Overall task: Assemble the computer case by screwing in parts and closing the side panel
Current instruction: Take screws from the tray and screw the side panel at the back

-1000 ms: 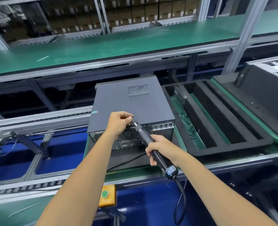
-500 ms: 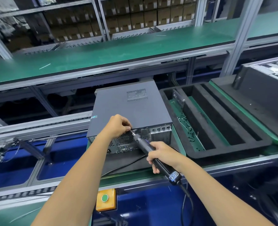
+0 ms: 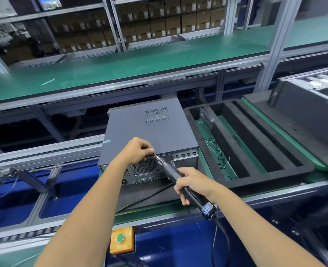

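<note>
A dark grey computer case (image 3: 145, 132) lies flat on the conveyor, its side panel on top and its rear panel with fan grille facing me. My right hand (image 3: 193, 182) grips a black electric screwdriver (image 3: 180, 180) whose bit points at the upper rear edge of the case. My left hand (image 3: 138, 151) pinches the bit's tip there with thumb and fingers. Any screw at the tip is hidden by the fingers.
A black foam tray (image 3: 251, 143) with long slots sits right of the case. Another dark case (image 3: 309, 110) lies at the far right. A yellow box with a green button (image 3: 121, 240) hangs below the conveyor edge. A green shelf (image 3: 140, 62) runs behind.
My head has tilted, so the case sits lower in view and more of its rear panel shows. Both hands and the screwdriver stay at the case's upper rear edge.
</note>
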